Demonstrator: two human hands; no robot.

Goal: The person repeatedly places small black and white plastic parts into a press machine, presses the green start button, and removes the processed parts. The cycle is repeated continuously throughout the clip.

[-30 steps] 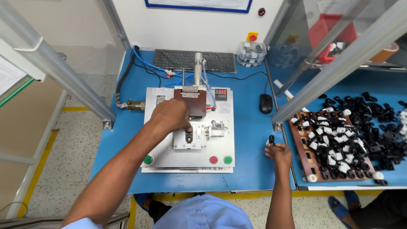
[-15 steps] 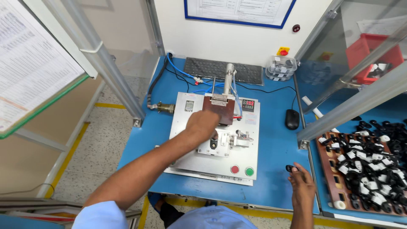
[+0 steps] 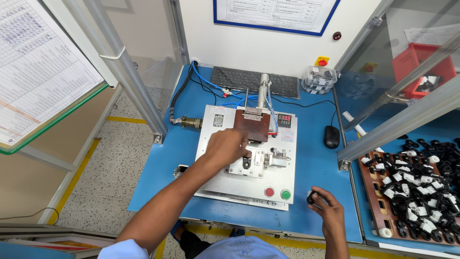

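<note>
Now, left to right:
Left hand: the left hand (image 3: 227, 146) still rests on the metal fixture (image 3: 253, 163) at the middle of the white machine base (image 3: 211, 177), just below the brown press block (image 3: 253, 125); a second ago it sat a little higher, over that block.
Left fingers: curled down at the fixture's nest; whether they pinch a part or only press it, I cannot tell.
Meaning: judged from this, the work at the nest is still in hand, and the red button (image 3: 269, 192) and green button (image 3: 286, 194) are untouched.
Right hand: the right hand (image 3: 328, 211) has come in from beside the parts tray (image 3: 378, 192) to the blue table (image 3: 158, 163) near the green button.
Right fingers: closed round a small black-and-white clip (image 3: 311, 197).
Hidden: the nest is covered by the left hand; the clip's shape is too small to read; the tray is cut off at the right edge.
</note>
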